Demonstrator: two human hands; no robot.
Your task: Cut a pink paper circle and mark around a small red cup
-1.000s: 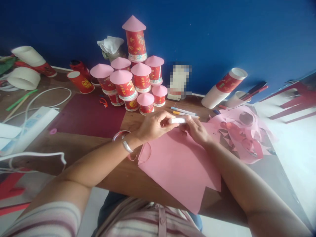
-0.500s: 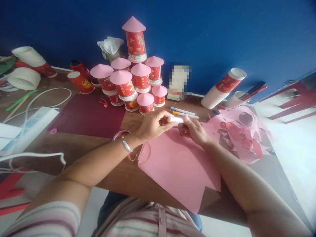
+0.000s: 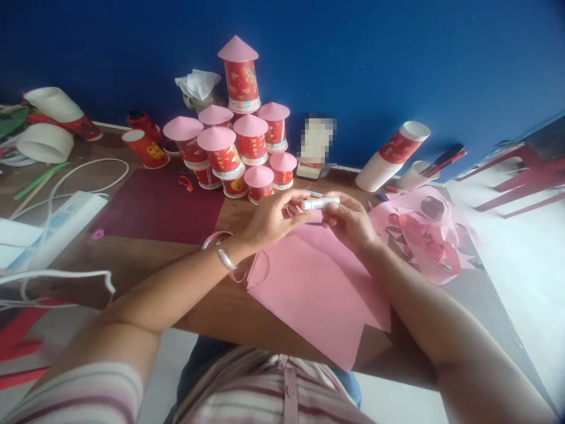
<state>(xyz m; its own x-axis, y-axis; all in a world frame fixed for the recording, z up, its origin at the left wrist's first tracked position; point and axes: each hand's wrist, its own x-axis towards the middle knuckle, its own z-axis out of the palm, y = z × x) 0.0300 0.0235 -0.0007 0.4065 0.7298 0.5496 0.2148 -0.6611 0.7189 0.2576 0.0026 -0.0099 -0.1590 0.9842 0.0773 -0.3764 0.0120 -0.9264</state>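
A short white tube (image 3: 318,204), perhaps a pen or glue stick, is held level above the table between my two hands. My right hand (image 3: 351,221) pinches its right end between thumb and fingers. At the left end, the thumb and curled fingers of my left hand (image 3: 278,215) close around it. Below lies a pink paper sheet (image 3: 315,282), with a circle outlined near its left corner. Partly behind my left wrist is a roll of tape (image 3: 215,238). Beyond my hands, red paper cups (image 3: 227,160) with pink paper cones (image 3: 216,139) are stacked into a tower.
Pink paper scraps (image 3: 424,235) lie to the right. Behind them stand stacked cups (image 3: 391,156) and a pen holder (image 3: 417,175). A phone (image 3: 310,169) leans near the blue wall. On the left are a dark red sheet (image 3: 163,206), a power strip (image 3: 66,227) and white cable.
The white tube has shifted slightly right and up, and more of its length shows between my hands. My right hand has turned a little. The view has also shifted slightly.
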